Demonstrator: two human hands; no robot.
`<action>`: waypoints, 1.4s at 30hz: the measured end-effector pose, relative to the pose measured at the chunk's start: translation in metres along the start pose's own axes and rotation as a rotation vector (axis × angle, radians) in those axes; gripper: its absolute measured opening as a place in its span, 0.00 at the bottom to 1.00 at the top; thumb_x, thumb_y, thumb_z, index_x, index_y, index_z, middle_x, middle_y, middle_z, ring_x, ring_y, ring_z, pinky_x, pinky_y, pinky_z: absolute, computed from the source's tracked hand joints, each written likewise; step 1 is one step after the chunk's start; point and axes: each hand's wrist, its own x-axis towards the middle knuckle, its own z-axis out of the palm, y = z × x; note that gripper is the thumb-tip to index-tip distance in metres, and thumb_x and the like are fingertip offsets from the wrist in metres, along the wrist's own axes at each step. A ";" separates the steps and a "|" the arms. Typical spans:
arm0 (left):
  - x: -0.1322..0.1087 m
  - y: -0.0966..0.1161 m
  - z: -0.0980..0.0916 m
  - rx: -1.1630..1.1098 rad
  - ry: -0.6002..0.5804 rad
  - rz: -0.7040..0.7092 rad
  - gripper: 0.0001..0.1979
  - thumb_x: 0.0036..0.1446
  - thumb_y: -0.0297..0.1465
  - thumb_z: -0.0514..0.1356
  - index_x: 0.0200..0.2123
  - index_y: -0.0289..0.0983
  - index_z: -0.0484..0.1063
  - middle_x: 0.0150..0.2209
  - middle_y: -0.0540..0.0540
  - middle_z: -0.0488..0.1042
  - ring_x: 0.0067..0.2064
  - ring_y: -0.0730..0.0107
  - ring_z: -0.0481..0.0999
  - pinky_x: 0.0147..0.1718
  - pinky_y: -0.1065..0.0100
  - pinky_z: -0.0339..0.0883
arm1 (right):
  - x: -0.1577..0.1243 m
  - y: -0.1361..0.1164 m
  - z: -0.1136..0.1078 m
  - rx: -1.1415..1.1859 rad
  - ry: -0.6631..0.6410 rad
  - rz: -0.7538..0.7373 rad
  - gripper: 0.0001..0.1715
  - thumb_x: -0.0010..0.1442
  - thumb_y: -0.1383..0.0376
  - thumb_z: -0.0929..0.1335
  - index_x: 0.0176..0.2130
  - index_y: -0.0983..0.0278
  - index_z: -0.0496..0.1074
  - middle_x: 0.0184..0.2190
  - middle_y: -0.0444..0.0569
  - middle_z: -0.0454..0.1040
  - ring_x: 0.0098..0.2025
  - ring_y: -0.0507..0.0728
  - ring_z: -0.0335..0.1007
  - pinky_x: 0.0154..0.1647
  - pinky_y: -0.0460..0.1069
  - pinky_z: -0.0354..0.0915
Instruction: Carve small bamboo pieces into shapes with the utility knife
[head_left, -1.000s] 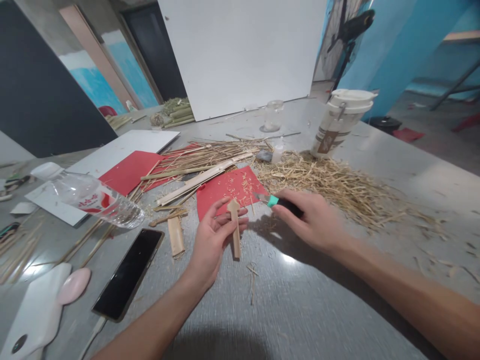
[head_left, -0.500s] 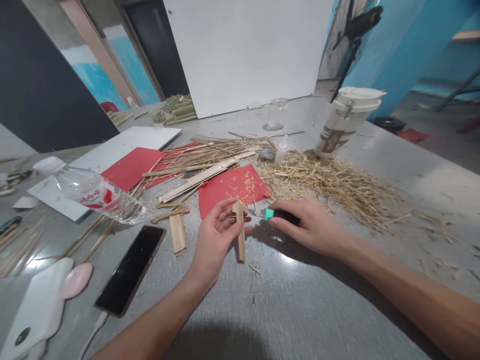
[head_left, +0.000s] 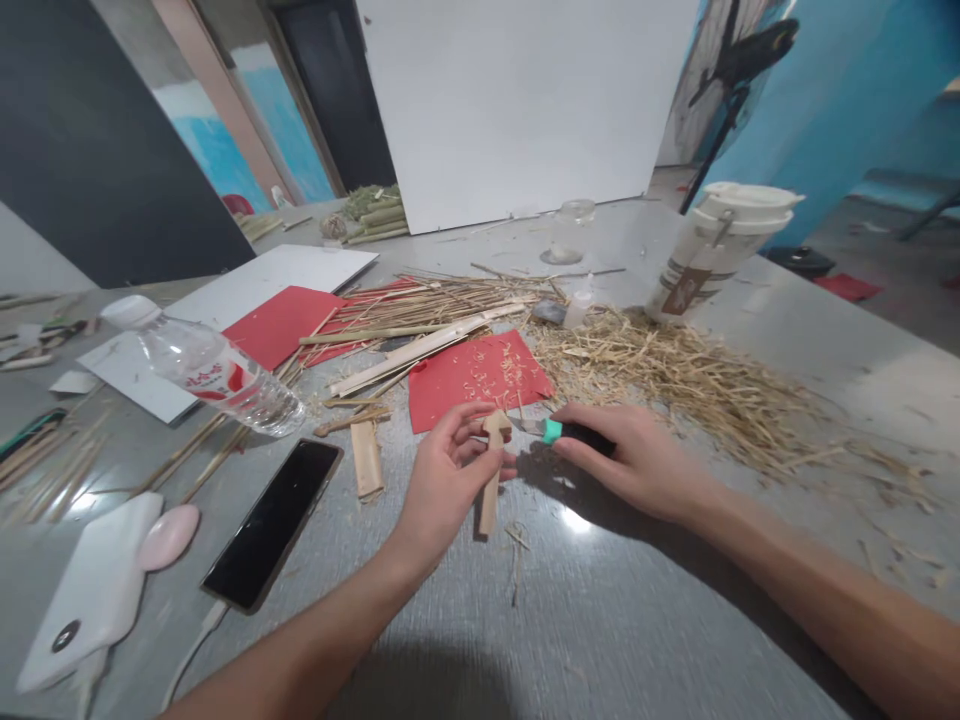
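My left hand (head_left: 446, 480) pinches a small arrow-shaped wooden piece (head_left: 492, 478), holding it upright with the pointed head at the top, just above the grey table (head_left: 615, 620). My right hand (head_left: 634, 460) is wrapped round a craft knife (head_left: 559, 432) with a green and black handle. The short blade points left, its tip close to the head of the wooden piece. A red paper sheet (head_left: 472, 375) strewn with shavings lies just behind both hands.
A straw heap (head_left: 675, 375) spreads to the right, bamboo strips (head_left: 420, 330) at centre left. A lying water bottle (head_left: 210, 365), a black phone (head_left: 274, 520), a white device (head_left: 90, 590), a lidded cup (head_left: 720, 250) and a glass jar (head_left: 570, 230) stand around. A white board (head_left: 517, 100) leans behind.
The knife has come left toward the wooden piece, its blade now near the head. The piece has tilted slightly in my left hand. The camera has shifted a little.
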 end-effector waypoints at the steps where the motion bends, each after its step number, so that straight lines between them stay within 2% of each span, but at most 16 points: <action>1: 0.001 -0.001 -0.001 0.002 -0.012 -0.007 0.22 0.57 0.31 0.74 0.54 0.40 0.75 0.46 0.45 0.80 0.38 0.67 0.85 0.38 0.64 0.84 | 0.000 0.000 0.000 -0.005 0.000 0.005 0.20 0.77 0.51 0.65 0.45 0.60 0.79 0.33 0.49 0.83 0.31 0.58 0.76 0.34 0.51 0.62; 4: 0.002 -0.003 -0.002 0.034 -0.048 -0.018 0.17 0.60 0.32 0.71 0.51 0.39 0.76 0.41 0.48 0.80 0.34 0.69 0.84 0.37 0.65 0.81 | -0.001 -0.001 -0.001 -0.007 -0.006 0.014 0.20 0.77 0.50 0.65 0.46 0.59 0.79 0.33 0.49 0.84 0.31 0.58 0.78 0.33 0.52 0.64; 7: 0.003 -0.003 -0.003 0.151 -0.028 0.041 0.13 0.59 0.27 0.70 0.48 0.39 0.79 0.35 0.51 0.77 0.36 0.70 0.83 0.40 0.67 0.77 | -0.001 0.001 -0.001 -0.006 -0.005 0.000 0.21 0.77 0.49 0.64 0.46 0.58 0.80 0.35 0.51 0.85 0.32 0.60 0.80 0.33 0.53 0.67; 12: 0.004 0.001 -0.004 0.299 0.017 0.120 0.09 0.59 0.25 0.69 0.44 0.39 0.82 0.37 0.49 0.80 0.40 0.69 0.80 0.42 0.67 0.73 | 0.000 0.008 0.001 -0.030 0.010 0.013 0.23 0.75 0.45 0.65 0.45 0.57 0.81 0.35 0.52 0.86 0.31 0.63 0.81 0.32 0.55 0.69; 19: 0.013 -0.003 -0.010 0.239 0.075 0.154 0.11 0.58 0.25 0.71 0.45 0.38 0.80 0.38 0.48 0.80 0.41 0.68 0.79 0.41 0.68 0.73 | 0.001 0.010 0.002 -0.040 0.027 0.045 0.26 0.75 0.43 0.64 0.44 0.57 0.80 0.31 0.52 0.84 0.28 0.63 0.79 0.30 0.55 0.68; 24: 0.018 -0.004 -0.013 0.173 0.071 0.126 0.09 0.59 0.29 0.69 0.44 0.37 0.80 0.37 0.46 0.79 0.36 0.68 0.77 0.31 0.70 0.73 | 0.002 0.011 0.002 -0.035 0.042 0.015 0.23 0.75 0.44 0.65 0.43 0.56 0.80 0.31 0.51 0.84 0.28 0.64 0.80 0.29 0.55 0.67; 27: 0.018 -0.002 -0.015 0.132 0.052 0.097 0.08 0.60 0.32 0.69 0.43 0.36 0.81 0.36 0.46 0.79 0.35 0.68 0.78 0.30 0.70 0.74 | 0.003 0.009 0.002 -0.056 0.061 0.004 0.21 0.75 0.47 0.66 0.43 0.57 0.80 0.34 0.52 0.85 0.31 0.63 0.80 0.31 0.56 0.68; 30: 0.019 -0.001 -0.017 0.138 0.040 0.106 0.11 0.62 0.33 0.69 0.47 0.36 0.81 0.36 0.46 0.80 0.32 0.70 0.78 0.30 0.70 0.74 | 0.004 0.004 0.001 -0.036 0.063 0.014 0.19 0.75 0.49 0.66 0.44 0.58 0.80 0.34 0.51 0.84 0.33 0.62 0.80 0.35 0.56 0.68; 33: 0.018 0.002 -0.018 0.156 0.010 0.114 0.13 0.64 0.35 0.69 0.49 0.36 0.82 0.35 0.46 0.81 0.31 0.70 0.78 0.32 0.68 0.73 | 0.004 -0.004 -0.002 0.035 0.043 0.049 0.18 0.75 0.50 0.66 0.43 0.58 0.79 0.35 0.50 0.83 0.34 0.61 0.78 0.37 0.55 0.67; 35: 0.016 0.004 -0.017 0.175 -0.050 0.115 0.14 0.64 0.36 0.69 0.50 0.35 0.83 0.34 0.46 0.81 0.31 0.70 0.78 0.34 0.67 0.73 | 0.003 -0.012 -0.003 0.107 0.114 0.134 0.17 0.73 0.51 0.67 0.39 0.58 0.77 0.31 0.48 0.78 0.32 0.60 0.73 0.34 0.54 0.64; 37: 0.013 0.006 -0.015 0.178 -0.138 0.107 0.17 0.63 0.36 0.70 0.52 0.35 0.84 0.32 0.47 0.80 0.30 0.71 0.77 0.34 0.68 0.71 | 0.001 -0.021 0.000 0.271 0.203 0.253 0.14 0.70 0.51 0.69 0.40 0.58 0.76 0.29 0.46 0.74 0.30 0.58 0.68 0.31 0.53 0.63; 39: 0.009 0.007 -0.012 0.163 -0.228 0.094 0.20 0.64 0.38 0.70 0.56 0.35 0.83 0.30 0.49 0.79 0.29 0.71 0.77 0.33 0.68 0.71 | -0.001 -0.031 0.006 0.462 0.195 0.294 0.14 0.65 0.53 0.75 0.43 0.58 0.75 0.30 0.43 0.72 0.29 0.56 0.66 0.30 0.52 0.64; 42: 0.004 0.006 -0.009 0.147 -0.314 0.090 0.21 0.65 0.40 0.70 0.56 0.35 0.83 0.28 0.50 0.78 0.28 0.70 0.78 0.34 0.66 0.73 | -0.004 -0.040 0.019 0.663 0.126 0.272 0.17 0.63 0.54 0.77 0.48 0.58 0.76 0.34 0.45 0.75 0.32 0.55 0.69 0.31 0.51 0.66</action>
